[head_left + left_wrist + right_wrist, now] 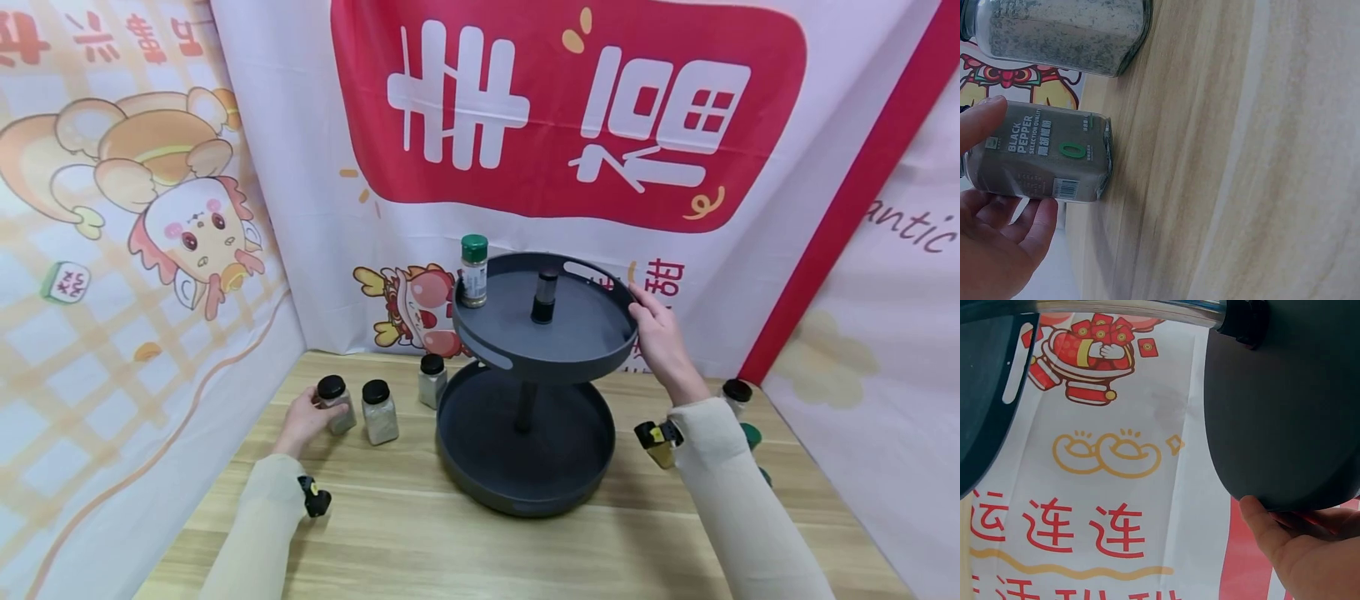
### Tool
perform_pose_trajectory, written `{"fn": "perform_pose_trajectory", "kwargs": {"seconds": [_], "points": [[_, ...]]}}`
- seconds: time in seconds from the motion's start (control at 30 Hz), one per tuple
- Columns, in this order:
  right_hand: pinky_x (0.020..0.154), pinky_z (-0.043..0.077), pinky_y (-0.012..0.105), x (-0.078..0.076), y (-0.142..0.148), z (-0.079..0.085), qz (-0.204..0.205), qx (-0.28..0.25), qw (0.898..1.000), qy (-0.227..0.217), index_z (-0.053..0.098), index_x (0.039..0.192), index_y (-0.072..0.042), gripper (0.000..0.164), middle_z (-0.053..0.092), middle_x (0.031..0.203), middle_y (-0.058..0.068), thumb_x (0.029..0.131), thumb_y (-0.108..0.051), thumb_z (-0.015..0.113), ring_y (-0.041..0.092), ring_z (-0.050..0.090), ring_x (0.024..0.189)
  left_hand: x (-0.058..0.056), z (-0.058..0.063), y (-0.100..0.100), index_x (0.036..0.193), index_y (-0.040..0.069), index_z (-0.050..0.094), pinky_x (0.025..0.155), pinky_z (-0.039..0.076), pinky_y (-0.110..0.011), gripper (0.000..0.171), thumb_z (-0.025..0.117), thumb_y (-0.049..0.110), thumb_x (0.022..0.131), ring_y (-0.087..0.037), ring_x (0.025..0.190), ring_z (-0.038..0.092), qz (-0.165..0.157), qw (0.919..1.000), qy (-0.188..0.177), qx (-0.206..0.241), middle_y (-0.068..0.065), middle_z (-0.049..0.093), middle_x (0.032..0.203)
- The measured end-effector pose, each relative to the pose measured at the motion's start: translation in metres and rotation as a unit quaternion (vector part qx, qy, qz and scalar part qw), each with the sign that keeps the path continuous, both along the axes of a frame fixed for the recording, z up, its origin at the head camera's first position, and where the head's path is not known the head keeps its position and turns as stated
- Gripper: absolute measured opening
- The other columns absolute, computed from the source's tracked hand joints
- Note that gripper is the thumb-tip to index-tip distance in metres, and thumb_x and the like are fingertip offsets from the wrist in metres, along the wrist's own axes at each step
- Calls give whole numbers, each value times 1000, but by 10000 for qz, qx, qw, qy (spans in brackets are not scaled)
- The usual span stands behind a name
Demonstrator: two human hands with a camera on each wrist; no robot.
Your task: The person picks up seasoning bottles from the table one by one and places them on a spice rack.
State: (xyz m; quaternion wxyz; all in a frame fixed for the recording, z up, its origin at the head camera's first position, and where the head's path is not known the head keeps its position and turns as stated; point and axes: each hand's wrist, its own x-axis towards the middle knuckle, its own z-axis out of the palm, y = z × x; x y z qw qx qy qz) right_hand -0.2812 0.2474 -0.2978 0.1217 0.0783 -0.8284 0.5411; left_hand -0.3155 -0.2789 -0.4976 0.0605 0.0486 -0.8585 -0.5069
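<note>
At the left of the table my left hand (302,423) holds a black-capped black pepper jar (342,418). In the left wrist view, the thumb lies on one side of the labelled jar (1054,156) and the fingers on the other. My right hand (663,337) grips the right rim of the upper tier (585,321) of a dark grey two-tier turntable rack. From the right wrist, the thumb shows on the underside of that tier (1285,431). A green-capped spice jar (475,279) stands on the upper tier's left side. The lower tier (487,442) rests on the table.
Two more black-capped jars, one nearer (380,414) and one farther back (432,382), stand between the left hand and the rack. Beyond the right forearm are another black-capped jar (737,395) and green caps (751,435), partly hidden by the sleeve. Printed cloth walls (300,167) enclose the wooden table (375,533).
</note>
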Motion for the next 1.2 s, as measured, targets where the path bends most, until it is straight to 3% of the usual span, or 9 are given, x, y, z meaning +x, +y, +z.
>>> {"fn": "perform_pose_trajectory", "kwargs": {"seconds": [0.5, 0.67, 0.8, 0.87, 0.93, 1.03, 1.13, 1.2], "points": [[111, 19, 48, 8, 0, -2, -90, 119, 9999, -7, 23, 150, -12, 50, 24, 153, 11, 103, -28, 29, 27, 25, 137, 4, 3, 1, 120, -10, 46, 99, 38, -52, 50, 70, 16, 86, -47, 117, 46, -108, 9999, 46, -115, -33, 50, 122], [109, 24, 49, 10, -2, -2, -127, 187, 9997, 61, 24, 150, -12, 50, 26, 152, 12, 103, -28, 28, 29, 31, 133, 5, 3, -1, 123, -10, 44, 100, 36, -53, 52, 69, 17, 87, -47, 119, 45, -81, 10000, 21, -22, -34, 48, 125], [84, 44, 40, 10, -3, -2, -217, 336, 9992, 99, 25, 150, -13, 50, 37, 144, 16, 103, -29, 28, 30, 53, 98, 6, 7, -2, 126, -10, 42, 101, 35, -52, 56, 69, 19, 87, -46, 120, 44, 30, 9999, 28, 112, -34, 46, 129], [66, 45, 34, 10, -3, -2, -265, 415, 9988, 76, 26, 150, -13, 50, 43, 137, 18, 103, -30, 28, 26, 52, 74, 6, 11, -2, 128, -9, 41, 102, 34, -52, 58, 69, 21, 87, -45, 121, 43, 111, 9998, 23, 172, -33, 44, 131], [56, 43, 33, 10, -2, -3, -281, 472, 9985, 43, 26, 150, -13, 50, 47, 130, 18, 103, -31, 27, 23, 47, 62, 7, 15, -3, 130, -9, 40, 103, 33, -52, 60, 68, 23, 87, -45, 122, 42, 165, 9996, 30, 232, -33, 43, 132], [58, 43, 33, 11, -2, -4, -260, 495, 9984, 12, 25, 150, -14, 51, 48, 128, 19, 103, -33, 27, 23, 48, 64, 8, 23, -2, 129, -7, 42, 102, 34, -50, 61, 68, 28, 87, -42, 120, 44, 253, 9994, 127, 179, -31, 46, 130], [69, 42, 35, 13, -3, -5, -247, 493, 9985, 40, 24, 151, -14, 51, 46, 132, 19, 103, -33, 26, 26, 51, 79, 9, 31, 0, 125, -7, 46, 100, 37, -49, 58, 70, 29, 86, -40, 114, 48, 314, 9989, 349, 68, -30, 51, 124], [69, 42, 35, 14, -4, -5, -261, 492, 9984, 41, 24, 151, -14, 51, 47, 130, 19, 103, -32, 26, 28, 51, 80, 9, 36, 1, 122, -7, 48, 98, 38, -49, 56, 70, 29, 86, -40, 111, 50, 353, 9981, 493, -72, -30, 54, 120]]}}
